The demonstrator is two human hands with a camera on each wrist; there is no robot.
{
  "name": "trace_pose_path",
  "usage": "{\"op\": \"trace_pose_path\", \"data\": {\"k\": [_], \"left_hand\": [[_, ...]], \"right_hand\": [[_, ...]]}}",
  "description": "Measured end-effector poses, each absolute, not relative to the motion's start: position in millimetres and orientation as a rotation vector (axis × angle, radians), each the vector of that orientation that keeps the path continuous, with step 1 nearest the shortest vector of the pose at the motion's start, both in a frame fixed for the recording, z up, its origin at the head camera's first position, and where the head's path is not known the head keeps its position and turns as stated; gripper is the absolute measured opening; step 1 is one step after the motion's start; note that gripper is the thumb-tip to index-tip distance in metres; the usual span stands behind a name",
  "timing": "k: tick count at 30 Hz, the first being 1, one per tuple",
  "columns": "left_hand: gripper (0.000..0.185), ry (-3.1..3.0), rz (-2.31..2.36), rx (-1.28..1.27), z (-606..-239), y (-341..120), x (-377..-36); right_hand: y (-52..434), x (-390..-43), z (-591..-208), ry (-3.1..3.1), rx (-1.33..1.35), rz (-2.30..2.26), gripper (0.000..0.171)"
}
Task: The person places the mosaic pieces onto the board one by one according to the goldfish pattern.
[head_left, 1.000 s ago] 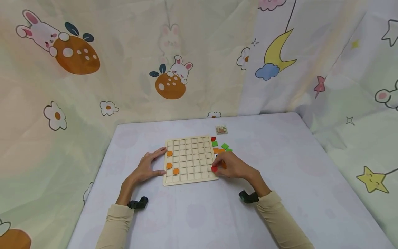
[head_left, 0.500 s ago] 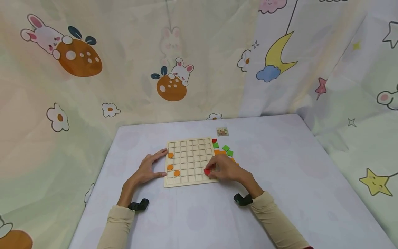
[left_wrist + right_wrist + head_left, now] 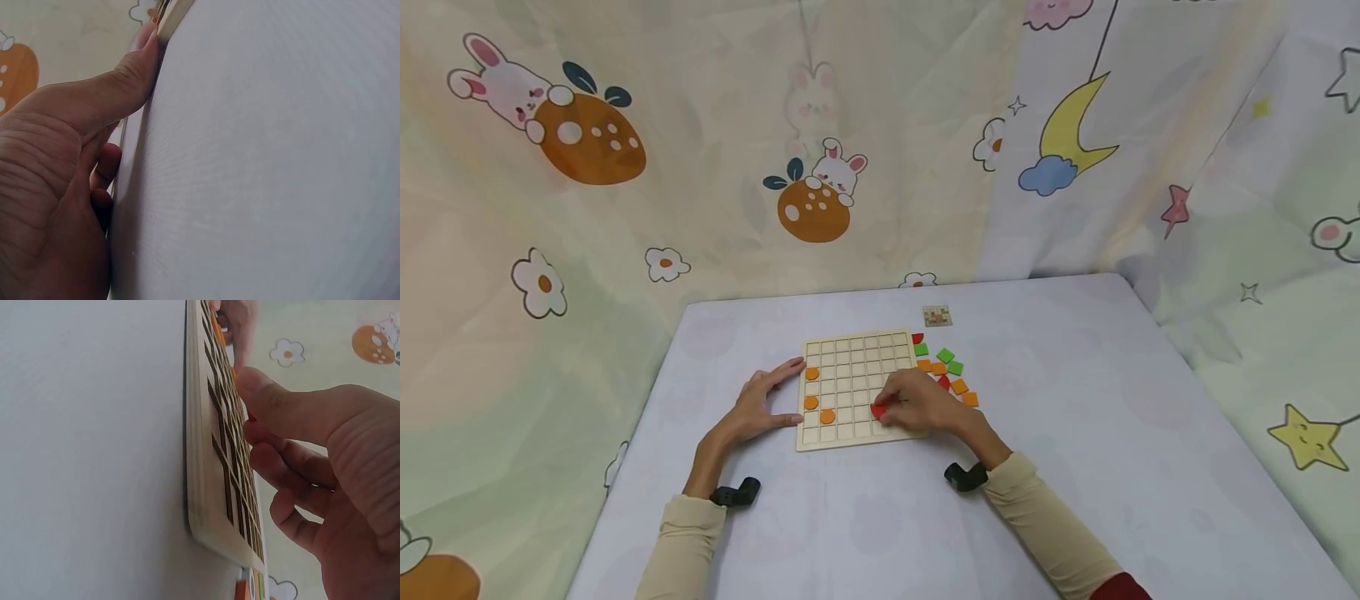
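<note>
A square wooden grid board (image 3: 857, 372) lies on the white-covered table. Three orange discs sit in cells near its left side, one of them being the upper disc (image 3: 812, 374). My left hand (image 3: 752, 410) touches the board's left edge with its thumb and an outstretched finger. Over the lower right part of the grid, my right hand (image 3: 917, 402) pinches a small red piece (image 3: 877, 411), mostly covered by the fingertips. From the right wrist view, the thumb and fingers of that hand (image 3: 300, 437) meet close above the grid.
Loose pieces lie right of the board: several orange squares (image 3: 960, 386), green squares (image 3: 945, 356), a red piece (image 3: 943, 382) and a rounded red piece (image 3: 917, 339). A small patterned card (image 3: 937, 316) lies behind them. Printed cloth (image 3: 910, 167) hangs behind the table.
My right hand has carried the red piece leftward from the board's right edge onto the grid, uncovering loose pieces behind it. The left hand has stayed at the board's left edge.
</note>
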State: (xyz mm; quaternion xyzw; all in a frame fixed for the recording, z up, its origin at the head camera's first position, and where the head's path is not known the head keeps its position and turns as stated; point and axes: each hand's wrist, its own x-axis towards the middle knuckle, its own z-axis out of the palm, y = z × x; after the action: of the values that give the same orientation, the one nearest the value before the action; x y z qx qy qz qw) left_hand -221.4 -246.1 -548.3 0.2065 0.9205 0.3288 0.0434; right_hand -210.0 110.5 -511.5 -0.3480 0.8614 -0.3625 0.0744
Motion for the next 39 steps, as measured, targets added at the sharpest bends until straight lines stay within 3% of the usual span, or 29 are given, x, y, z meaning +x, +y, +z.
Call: {"op": "trace_pose_path", "data": {"k": [16,39], "left_hand": [[0.097,2.814,1.009,0.638,-549.2,-246.8,-221.4],[0.097,2.808,1.017,0.609,-547.2,-245.7,-219.9]], "right_hand": [[69.6,-216.0,-516.2,2.495,-1.093,-1.129,0.02],[57.0,-222.4,-523.2,2.523,-1.128,-1.134,0.025]]}}
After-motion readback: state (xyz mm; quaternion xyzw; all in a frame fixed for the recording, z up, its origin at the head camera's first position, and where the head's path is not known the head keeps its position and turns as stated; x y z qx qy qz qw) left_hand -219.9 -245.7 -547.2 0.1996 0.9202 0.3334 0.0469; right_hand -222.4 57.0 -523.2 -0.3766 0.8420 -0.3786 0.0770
